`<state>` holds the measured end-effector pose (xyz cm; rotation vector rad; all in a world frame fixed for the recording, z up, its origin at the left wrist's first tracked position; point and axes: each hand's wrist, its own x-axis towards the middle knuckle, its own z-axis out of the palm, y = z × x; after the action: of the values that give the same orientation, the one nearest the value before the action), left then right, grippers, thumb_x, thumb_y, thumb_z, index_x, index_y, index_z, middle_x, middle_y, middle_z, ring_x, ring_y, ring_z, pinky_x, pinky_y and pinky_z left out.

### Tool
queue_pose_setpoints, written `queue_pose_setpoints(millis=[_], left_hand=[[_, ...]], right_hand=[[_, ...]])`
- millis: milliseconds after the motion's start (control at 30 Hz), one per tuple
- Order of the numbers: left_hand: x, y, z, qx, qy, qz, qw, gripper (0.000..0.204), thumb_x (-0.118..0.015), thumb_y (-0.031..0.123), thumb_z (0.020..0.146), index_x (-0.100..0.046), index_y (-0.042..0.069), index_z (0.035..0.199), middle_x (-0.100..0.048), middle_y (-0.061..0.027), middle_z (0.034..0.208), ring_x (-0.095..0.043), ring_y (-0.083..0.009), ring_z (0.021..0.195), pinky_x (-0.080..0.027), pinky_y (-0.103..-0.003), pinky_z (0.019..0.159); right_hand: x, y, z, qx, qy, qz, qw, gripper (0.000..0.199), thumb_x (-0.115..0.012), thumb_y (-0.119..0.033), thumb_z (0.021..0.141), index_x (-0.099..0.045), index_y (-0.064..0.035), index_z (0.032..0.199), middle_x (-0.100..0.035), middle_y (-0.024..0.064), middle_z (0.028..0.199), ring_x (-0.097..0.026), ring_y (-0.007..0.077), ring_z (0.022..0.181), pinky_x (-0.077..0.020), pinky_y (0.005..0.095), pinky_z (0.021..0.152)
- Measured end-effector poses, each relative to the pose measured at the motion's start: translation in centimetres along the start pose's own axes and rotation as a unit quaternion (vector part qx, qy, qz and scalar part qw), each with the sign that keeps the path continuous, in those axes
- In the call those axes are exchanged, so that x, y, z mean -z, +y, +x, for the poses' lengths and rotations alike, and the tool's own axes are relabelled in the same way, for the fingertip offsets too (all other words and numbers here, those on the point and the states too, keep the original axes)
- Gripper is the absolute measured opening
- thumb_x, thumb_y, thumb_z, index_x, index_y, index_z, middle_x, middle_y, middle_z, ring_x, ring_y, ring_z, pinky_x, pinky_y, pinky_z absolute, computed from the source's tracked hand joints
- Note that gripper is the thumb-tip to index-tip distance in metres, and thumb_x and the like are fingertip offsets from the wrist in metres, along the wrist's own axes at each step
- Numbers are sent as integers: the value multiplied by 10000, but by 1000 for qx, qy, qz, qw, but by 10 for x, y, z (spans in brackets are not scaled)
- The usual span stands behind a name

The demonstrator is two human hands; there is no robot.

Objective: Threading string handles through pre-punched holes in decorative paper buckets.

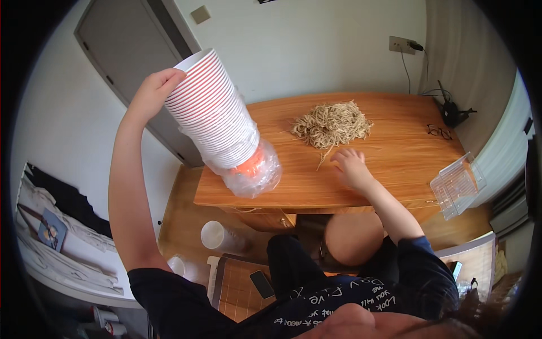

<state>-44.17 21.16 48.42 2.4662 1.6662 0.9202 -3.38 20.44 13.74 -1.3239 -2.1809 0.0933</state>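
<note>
My left hand (pixel 151 93) is raised high and grips the open end of a tall stack of red-and-white paper cups (pixel 214 113). The stack tilts down to the right, and its lower end sits in a crumpled clear plastic sleeve (pixel 254 175) over the left part of the wooden table (pixel 395 164). My right hand (pixel 350 166) rests flat on the table top with fingers spread, holding nothing. Just beyond its fingertips lies a pile of tan rubber bands (pixel 332 124).
A clear plastic box (pixel 457 185) hangs over the table's right front edge. Glasses (pixel 439 132) and a black cable device (pixel 453 112) lie at the far right. On the floor below are a white cup (pixel 217 236), a phone (pixel 262 283) and a bed (pixel 62 248) at left.
</note>
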Motion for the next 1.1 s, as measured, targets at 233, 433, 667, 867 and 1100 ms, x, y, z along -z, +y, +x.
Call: queue_pose_setpoints(millis=[233, 433, 667, 867, 1100], left_hand=[[3, 13, 5, 65, -36, -12, 997, 255, -593, 250, 985, -706, 22, 986, -679, 22, 851, -589, -62, 800, -460, -249, 774], [7, 22, 6, 108, -47, -15, 993, 252, -629, 261, 957, -725, 32, 995, -709, 4, 867, -615, -69, 800, -468, -247, 783], [10, 39, 10, 119, -35, 39, 992, 269, -690, 263, 912, -729, 18, 1016, -721, -40, 882, -661, -109, 820, -505, -275, 788], [24, 46, 14, 104, -42, 59, 992, 261, -641, 258, 938, -710, 36, 1055, -716, -28, 908, -656, -108, 834, -499, -266, 765], [44, 67, 15, 6, 52, 132, 990, 254, -580, 226, 965, -685, 32, 1093, -719, -81, 879, -667, -170, 821, -509, -336, 839]], right_hand=[[-34, 32, 53, -10, -52, -118, 992, 196, -579, -125, 880, -699, -146, 1033, -632, 53, 1108, -576, 263, 1125, -461, 448, 925], [-47, 25, 60, 30, -39, -86, 995, 189, -592, -119, 874, -701, -151, 1025, -623, 45, 1082, -568, 249, 1122, -454, 432, 933], [-47, 30, 73, 124, -30, -133, 983, 202, -643, -110, 820, -720, -195, 987, -603, -2, 1062, -548, 247, 1092, -437, 400, 925], [-50, 41, 77, 157, -41, -78, 984, 219, -631, -103, 837, -762, -234, 955, -629, -13, 1075, -532, 232, 1121, -418, 401, 952], [-47, 37, 78, 174, -4, -66, 983, 68, -699, -210, 799, -725, -180, 854, -651, -30, 1018, -550, 218, 1072, -436, 403, 912]])
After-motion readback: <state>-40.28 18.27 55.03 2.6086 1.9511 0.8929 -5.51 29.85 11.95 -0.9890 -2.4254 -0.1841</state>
